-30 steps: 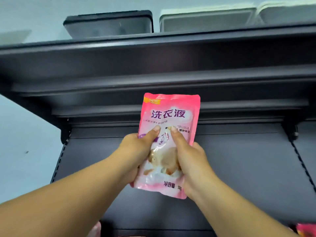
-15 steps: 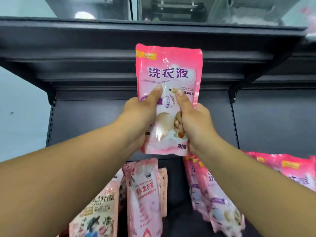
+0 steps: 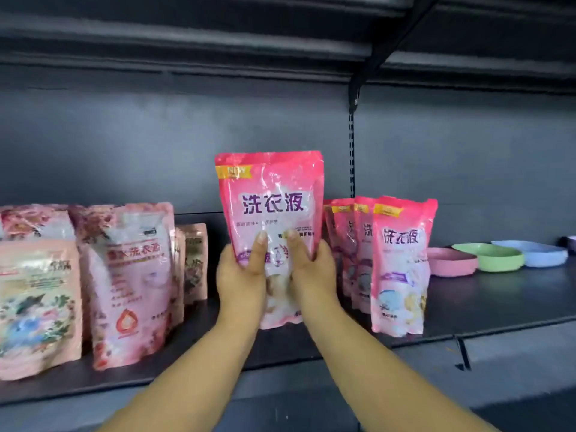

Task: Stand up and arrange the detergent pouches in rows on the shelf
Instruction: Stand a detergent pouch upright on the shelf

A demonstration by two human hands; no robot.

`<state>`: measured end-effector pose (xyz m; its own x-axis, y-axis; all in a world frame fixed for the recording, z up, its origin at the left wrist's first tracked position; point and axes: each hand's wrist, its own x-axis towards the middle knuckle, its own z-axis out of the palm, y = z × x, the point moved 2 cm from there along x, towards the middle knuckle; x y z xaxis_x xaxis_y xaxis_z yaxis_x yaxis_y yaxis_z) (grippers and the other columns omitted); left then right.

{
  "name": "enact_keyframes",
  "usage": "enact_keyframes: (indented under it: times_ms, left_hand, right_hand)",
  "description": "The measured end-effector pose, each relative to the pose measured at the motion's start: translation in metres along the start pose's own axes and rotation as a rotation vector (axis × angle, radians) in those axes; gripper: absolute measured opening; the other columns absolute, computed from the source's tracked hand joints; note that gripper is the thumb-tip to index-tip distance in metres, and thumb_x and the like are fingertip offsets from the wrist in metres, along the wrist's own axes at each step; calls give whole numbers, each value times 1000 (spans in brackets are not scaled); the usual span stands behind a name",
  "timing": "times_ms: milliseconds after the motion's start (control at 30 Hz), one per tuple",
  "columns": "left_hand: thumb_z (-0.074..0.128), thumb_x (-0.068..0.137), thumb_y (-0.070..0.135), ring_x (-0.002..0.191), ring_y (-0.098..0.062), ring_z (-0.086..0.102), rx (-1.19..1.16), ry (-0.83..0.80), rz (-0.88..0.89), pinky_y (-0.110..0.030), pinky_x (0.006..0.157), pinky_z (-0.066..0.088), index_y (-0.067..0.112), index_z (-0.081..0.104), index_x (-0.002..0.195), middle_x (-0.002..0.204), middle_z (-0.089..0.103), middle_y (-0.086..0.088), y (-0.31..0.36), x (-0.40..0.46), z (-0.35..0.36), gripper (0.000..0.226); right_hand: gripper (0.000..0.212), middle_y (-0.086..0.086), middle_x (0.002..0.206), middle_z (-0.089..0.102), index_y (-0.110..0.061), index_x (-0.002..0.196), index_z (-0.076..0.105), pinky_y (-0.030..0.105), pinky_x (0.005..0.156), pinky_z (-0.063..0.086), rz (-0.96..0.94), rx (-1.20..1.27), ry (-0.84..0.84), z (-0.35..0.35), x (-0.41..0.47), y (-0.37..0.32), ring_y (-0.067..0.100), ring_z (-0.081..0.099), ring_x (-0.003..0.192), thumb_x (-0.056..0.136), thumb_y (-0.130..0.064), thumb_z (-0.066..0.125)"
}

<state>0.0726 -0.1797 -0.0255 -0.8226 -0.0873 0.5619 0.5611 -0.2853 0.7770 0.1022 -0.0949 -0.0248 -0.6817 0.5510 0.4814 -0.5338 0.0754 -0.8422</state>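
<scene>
Pink glossy pouch (image 3: 270, 194) upright, purple lettering; both hands (image 3: 241, 275) (image 3: 313, 272) gripping it.

My arms are bare from wrist to forearm, no sleeves. My left hand (image 3: 241, 277) and right hand (image 3: 314, 275) wear no gloves, short unpainted nails.

Dark shelf (image 3: 498, 310) — pouches (image 3: 402, 266), dishes (image 3: 487, 257)

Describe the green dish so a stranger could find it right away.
Look along the dark shelf to its right end, past the standing pink pouches. Three shallow dishes sit in a row there; the green dish is the middle one, between pink and blue.
</scene>
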Motion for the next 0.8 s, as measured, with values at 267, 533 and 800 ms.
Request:
enact_keyframes:
  times_ms: [267, 533, 800]
  left_hand:
    - [54, 89, 29, 77, -3, 66, 53, 62, -82, -17, 70, 52, 18, 54, 103, 94, 67, 2, -75, -26, 51, 18]
    - [61, 85, 39, 96, -12, 66, 65, -47, -119, -26, 83, 54, 19, 52, 118, 110, 66, -1, -91, -17, 63, 39]
    - [60, 86, 30, 87, -2, 64, 115, -13, -50, -9, 69, 51, 18, 53, 111, 99, 66, 6, -85, -16, 55, 28]
  right_hand:
    - [17, -15, 80, 59, -32, 81, 48, 28, 78, 46, 58, -38, 110, -54, 25, 67, 2, 59, 77, 84, -47, 56]
    - [32, -18, 79, 51, -22, 98, 49, 24, 75, 35, 77, -127, 144, -65, 36, 76, 13, 51, 83, 85, -52, 50]
    - [46, -5, 128, 48, -15, 130, 44, 3, 91, 34, -144, -285, 17, -78, 10, 72, 6, 44, 115, 90, -35, 52]
